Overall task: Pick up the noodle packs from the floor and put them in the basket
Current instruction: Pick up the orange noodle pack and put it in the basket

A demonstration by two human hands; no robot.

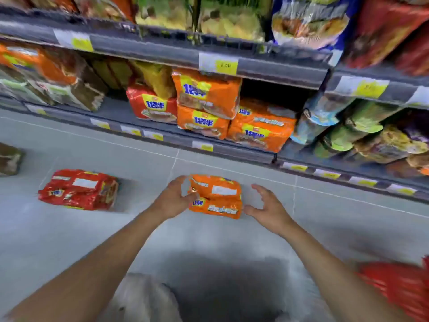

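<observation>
Head view, the only one here: the orange pack lies flat on the floor right in front of the bottom shelf, long axis running roughly left to right. Left hand is already on the pack's left end, fingers curled over the top corner and thumb at the near edge, so that grip looks closed on the wrapper. Right hand sits just beside the pack's right end, fingers spread wide, thumb tip about at the edge but not clamped on anything yet. So the left is the nearer one, and my guess is the right just needs to slide in leftward to sandwich the pack end to end.

A red pack lies well to the left of the orange one, also on the floor, untouched. Something red and ribbed sits near-right of the orange pack at the frame's corner, probably the basket, too blurry and cut off to see if anything is in it
</observation>
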